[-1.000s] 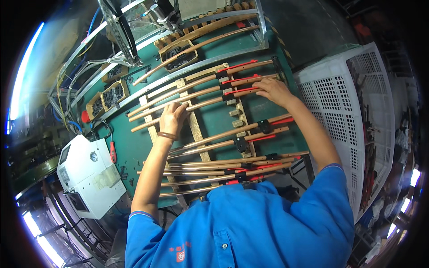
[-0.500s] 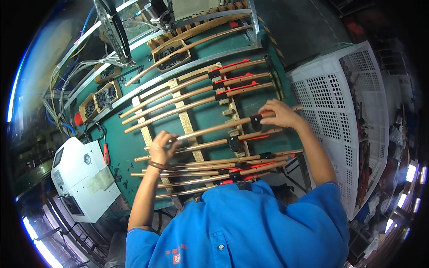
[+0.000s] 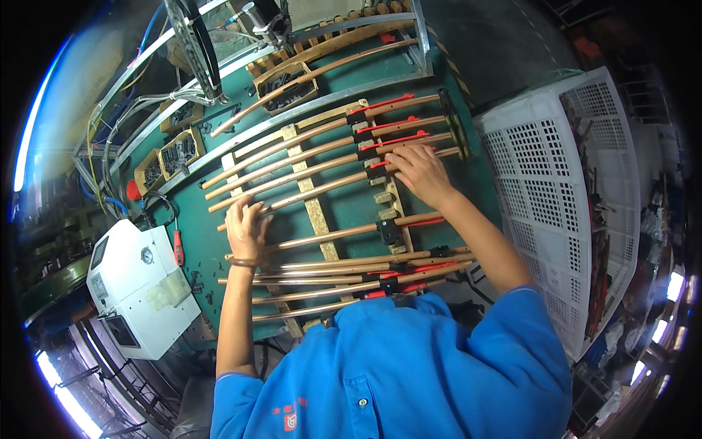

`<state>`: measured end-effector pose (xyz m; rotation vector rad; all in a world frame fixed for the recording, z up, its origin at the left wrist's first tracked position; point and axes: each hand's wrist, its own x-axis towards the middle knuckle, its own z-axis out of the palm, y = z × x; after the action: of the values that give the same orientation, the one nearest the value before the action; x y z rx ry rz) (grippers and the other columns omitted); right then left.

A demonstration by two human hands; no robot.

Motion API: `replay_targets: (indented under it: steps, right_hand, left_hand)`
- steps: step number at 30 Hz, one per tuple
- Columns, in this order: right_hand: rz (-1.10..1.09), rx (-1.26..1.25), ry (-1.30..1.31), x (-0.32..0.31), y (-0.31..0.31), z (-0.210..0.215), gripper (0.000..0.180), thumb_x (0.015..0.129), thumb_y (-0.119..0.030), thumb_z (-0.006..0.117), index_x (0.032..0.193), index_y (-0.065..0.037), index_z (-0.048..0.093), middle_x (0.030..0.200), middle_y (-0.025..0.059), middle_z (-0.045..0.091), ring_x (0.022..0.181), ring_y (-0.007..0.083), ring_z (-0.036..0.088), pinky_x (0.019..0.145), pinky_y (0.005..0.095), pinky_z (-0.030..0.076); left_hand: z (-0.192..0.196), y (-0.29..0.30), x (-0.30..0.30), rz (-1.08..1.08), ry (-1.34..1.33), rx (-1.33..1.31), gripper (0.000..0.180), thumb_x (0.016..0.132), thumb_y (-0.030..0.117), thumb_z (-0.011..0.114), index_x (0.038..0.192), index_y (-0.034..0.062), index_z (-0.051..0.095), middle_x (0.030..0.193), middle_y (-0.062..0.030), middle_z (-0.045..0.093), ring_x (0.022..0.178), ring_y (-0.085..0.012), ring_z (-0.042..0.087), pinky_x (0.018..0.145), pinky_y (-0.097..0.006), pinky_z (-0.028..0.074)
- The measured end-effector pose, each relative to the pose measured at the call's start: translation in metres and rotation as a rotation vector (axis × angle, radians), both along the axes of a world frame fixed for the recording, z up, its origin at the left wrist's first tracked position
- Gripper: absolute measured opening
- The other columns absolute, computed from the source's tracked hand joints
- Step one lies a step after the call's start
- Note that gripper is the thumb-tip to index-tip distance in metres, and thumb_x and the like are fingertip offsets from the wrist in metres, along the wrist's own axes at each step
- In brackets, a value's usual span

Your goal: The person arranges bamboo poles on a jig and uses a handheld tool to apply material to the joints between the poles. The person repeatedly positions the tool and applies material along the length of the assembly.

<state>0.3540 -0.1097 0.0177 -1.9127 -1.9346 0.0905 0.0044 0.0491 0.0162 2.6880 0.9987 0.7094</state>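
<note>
A copper-coloured tube [image 3: 314, 192] with a black fitting lies across the slatted rack, held in both hands. Near its left end, the fingers of my left hand [image 3: 244, 228] are closed round it. My right hand [image 3: 418, 174] grips it just right of the black fitting, partly hiding that section. Just beyond, three similar tubes [image 3: 292, 152] lie side by side, each with a black fitting and a red strip [image 3: 398, 126]. Nearer me is another tube [image 3: 314, 239] with a black fitting [image 3: 390, 232], then a looser group of several tubes [image 3: 322, 278].
Pale slats [image 3: 316, 219] support the tubes on the green table [image 3: 351, 212]. A white machine [image 3: 142, 289] and red-handled screwdriver [image 3: 178, 247] are at left. Boxes of dark parts [image 3: 180, 152] sit behind a metal frame [image 3: 351, 94]. A white perforated crate [image 3: 541, 190] stands right.
Both hands have moved away from me with the tube, which now lies close beside the three far tubes. The right hand has also shifted left.
</note>
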Motion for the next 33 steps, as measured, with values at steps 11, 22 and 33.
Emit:
replay_targets:
  steps: [11,22,33]
  right_hand:
    - [-0.001,-0.484,0.206,0.022,-0.062,0.041,0.033,0.069,-0.017,0.075,0.099,-0.01,0.063,0.092,0.0037,0.055,0.094,0.023,0.054,0.079,0.0376,0.047]
    - [0.037,-0.066,0.042,0.025,-0.035,0.014,0.031,0.066,0.002,0.068,0.092,-0.008,0.058,0.09,0.0046,0.057,0.091,0.0247,0.056,0.079,0.0361,0.046]
    - [-0.072,-0.343,0.005,-0.009,-0.078,0.032,0.058,0.073,-0.02,0.071,0.126,-0.009,0.05,0.121,0.0137,0.052,0.115,0.0292,0.047,0.1,0.0392,0.034]
  left_hand:
    - [0.006,-0.03,-0.005,-0.2,0.093,-0.507,0.018,0.074,0.014,0.071,0.09,0.0078,0.065,0.075,-0.0079,0.057,0.069,-0.0273,0.058,0.06,-0.037,0.046]
    - [-0.026,-0.039,0.0,-0.039,-0.094,-0.414,0.024,0.068,0.005,0.074,0.09,0.0083,0.067,0.08,-0.0075,0.058,0.073,-0.0254,0.056,0.064,-0.035,0.045]
    - [0.013,-0.063,0.001,-0.238,0.149,-0.171,0.042,0.068,0.013,0.072,0.109,0.0114,0.062,0.108,-0.0089,0.059,0.099,-0.0313,0.055,0.087,-0.043,0.044]
